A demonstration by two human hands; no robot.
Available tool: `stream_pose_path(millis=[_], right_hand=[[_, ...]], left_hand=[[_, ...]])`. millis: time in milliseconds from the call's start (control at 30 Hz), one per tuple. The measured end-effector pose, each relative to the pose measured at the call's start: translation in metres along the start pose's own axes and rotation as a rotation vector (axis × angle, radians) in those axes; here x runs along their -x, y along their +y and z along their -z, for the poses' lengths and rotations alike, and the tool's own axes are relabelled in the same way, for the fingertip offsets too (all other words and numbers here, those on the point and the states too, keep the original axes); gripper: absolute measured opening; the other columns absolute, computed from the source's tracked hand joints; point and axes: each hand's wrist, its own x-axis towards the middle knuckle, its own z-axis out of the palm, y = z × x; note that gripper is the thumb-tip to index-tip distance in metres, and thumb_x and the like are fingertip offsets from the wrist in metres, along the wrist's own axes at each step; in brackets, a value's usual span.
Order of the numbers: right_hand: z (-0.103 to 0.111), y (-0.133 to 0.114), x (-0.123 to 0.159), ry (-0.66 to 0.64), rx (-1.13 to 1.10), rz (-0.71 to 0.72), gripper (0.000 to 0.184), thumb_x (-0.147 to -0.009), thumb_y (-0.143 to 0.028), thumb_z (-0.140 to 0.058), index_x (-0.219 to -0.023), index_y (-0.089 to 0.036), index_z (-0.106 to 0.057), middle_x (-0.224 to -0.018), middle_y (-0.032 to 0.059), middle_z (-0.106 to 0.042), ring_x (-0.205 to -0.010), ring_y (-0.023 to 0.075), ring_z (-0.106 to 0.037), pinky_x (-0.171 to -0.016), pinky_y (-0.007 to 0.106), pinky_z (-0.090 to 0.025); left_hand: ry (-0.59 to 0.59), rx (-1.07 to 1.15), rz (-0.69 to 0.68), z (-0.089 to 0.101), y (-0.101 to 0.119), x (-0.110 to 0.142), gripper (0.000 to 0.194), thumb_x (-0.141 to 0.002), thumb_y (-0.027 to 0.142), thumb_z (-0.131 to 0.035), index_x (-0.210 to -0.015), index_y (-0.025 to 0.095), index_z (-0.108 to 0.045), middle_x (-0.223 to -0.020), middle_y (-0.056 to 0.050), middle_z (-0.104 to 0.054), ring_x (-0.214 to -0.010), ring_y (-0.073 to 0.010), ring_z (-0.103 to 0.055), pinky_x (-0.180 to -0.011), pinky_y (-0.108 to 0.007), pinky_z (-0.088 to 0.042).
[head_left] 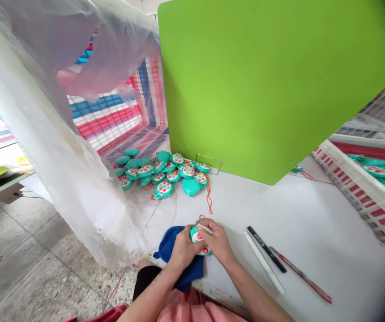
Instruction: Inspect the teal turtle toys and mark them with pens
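Both my hands meet at the near edge of a white table [313, 223]. My left hand [182, 248] is closed around a small teal toy [196, 235] with pink and white buttons. My right hand [216, 241] pinches a thin white stick [206, 229] against the toy's top. An orange cord [202, 218] curls out just above the toy. Under my left hand lies a blue cloth [170, 243].
A heap of matching teal toys [165, 172] lies at the back by a large clear plastic bag [61, 156]. A green divider panel [263, 80] stands behind. Black, white and red pens [266, 255] lie to the right. A crate holding teal toys [380, 179] sits far right.
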Motion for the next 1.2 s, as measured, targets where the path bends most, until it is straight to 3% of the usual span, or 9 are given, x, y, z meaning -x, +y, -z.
stream_pose_path(millis=[233, 333, 433, 533, 733, 933, 1000, 1100, 1200], right_hand=[[-0.001, -0.004, 0.000, -0.038, -0.014, 0.015, 0.020, -0.069, -0.036, -0.069, -0.077, -0.018, -0.065, -0.087, 0.0047, -0.069, -0.080, 0.0217, -0.062, -0.073, 0.032, -0.051], [-0.005, -0.005, -0.002, 0.017, -0.029, 0.006, 0.026, -0.073, -0.044, -0.066, -0.074, -0.018, -0.060, -0.072, 0.0023, -0.066, -0.069, 0.0195, -0.061, -0.065, 0.031, -0.050], [-0.006, -0.007, -0.002, 0.063, -0.066, -0.003, 0.033, -0.080, -0.052, -0.057, -0.079, -0.019, -0.057, -0.075, 0.0031, -0.067, -0.070, 0.0200, -0.063, -0.065, 0.032, -0.051], [0.006, -0.005, -0.001, 0.099, -0.061, 0.002, 0.036, -0.083, -0.053, -0.052, -0.086, -0.018, -0.057, -0.087, 0.0070, -0.069, -0.079, 0.0217, -0.064, -0.072, 0.035, -0.052], [0.054, 0.007, 0.002, 0.122, 0.173, 0.011, 0.030, -0.075, -0.049, -0.062, -0.074, -0.019, -0.062, -0.071, 0.0035, -0.066, -0.072, 0.0231, -0.060, -0.070, 0.037, -0.048], [0.064, -0.005, 0.009, 0.157, 0.354, 0.148, 0.033, -0.075, -0.049, -0.062, -0.092, -0.021, -0.068, -0.100, 0.0096, -0.066, -0.101, 0.0290, -0.054, -0.094, 0.045, -0.038], [0.056, -0.016, 0.013, 0.045, 0.352, 0.136, 0.034, -0.081, -0.051, -0.054, -0.090, -0.021, -0.067, -0.091, 0.0082, -0.065, -0.093, 0.0267, -0.056, -0.088, 0.042, -0.042], [0.045, -0.029, 0.019, -0.202, 0.223, -0.013, 0.039, -0.086, -0.055, -0.045, -0.087, -0.021, -0.063, -0.073, 0.0028, -0.062, -0.070, 0.0209, -0.057, -0.064, 0.032, -0.046], [0.055, -0.031, 0.017, -0.171, 0.106, -0.087, 0.040, -0.083, -0.058, -0.047, -0.076, -0.021, -0.059, -0.065, 0.0002, -0.058, -0.061, 0.0175, -0.052, -0.054, 0.028, -0.042]], left_hand=[[0.004, 0.024, -0.009, -0.003, 0.001, 0.004, 0.041, -0.061, 0.023, -0.071, -0.101, 0.013, -0.062, -0.081, -0.005, -0.068, -0.071, -0.0194, -0.060, -0.066, -0.027, -0.046], [0.019, 0.030, -0.012, -0.003, 0.001, 0.005, 0.042, -0.061, 0.022, -0.071, -0.102, 0.014, -0.061, -0.080, -0.004, -0.068, -0.071, -0.0195, -0.059, -0.066, -0.028, -0.045], [0.001, 0.062, -0.015, -0.002, -0.001, 0.005, 0.045, -0.060, 0.026, -0.075, -0.102, 0.014, -0.061, -0.083, -0.005, -0.069, -0.073, -0.0197, -0.060, -0.067, -0.028, -0.046], [-0.025, 0.116, -0.017, -0.001, -0.008, 0.002, 0.047, -0.061, 0.031, -0.077, -0.101, 0.015, -0.061, -0.084, -0.005, -0.069, -0.073, -0.0193, -0.061, -0.067, -0.027, -0.047], [-0.056, 0.210, -0.029, -0.004, -0.022, -0.002, 0.055, -0.059, 0.035, -0.080, -0.105, 0.015, -0.058, -0.087, -0.006, -0.070, -0.074, -0.0192, -0.062, -0.068, -0.028, -0.049], [-0.055, 0.235, -0.082, -0.004, -0.017, -0.002, 0.049, -0.070, 0.044, -0.072, -0.105, 0.016, -0.053, -0.086, -0.005, -0.068, -0.074, -0.0181, -0.063, -0.067, -0.028, -0.050], [-0.047, 0.226, -0.115, -0.006, -0.010, -0.003, 0.044, -0.079, 0.047, -0.061, -0.108, 0.016, -0.048, -0.086, -0.005, -0.067, -0.072, -0.0168, -0.062, -0.065, -0.027, -0.051], [-0.045, 0.163, -0.191, -0.009, 0.004, -0.008, 0.041, -0.085, 0.047, -0.052, -0.111, 0.016, -0.046, -0.091, -0.006, -0.066, -0.076, -0.0168, -0.062, -0.067, -0.027, -0.052], [-0.024, 0.039, -0.286, 0.000, 0.014, -0.026, 0.041, -0.084, 0.047, -0.054, -0.114, 0.018, -0.052, -0.108, -0.010, -0.062, -0.092, -0.0203, -0.061, -0.075, -0.030, -0.052]])
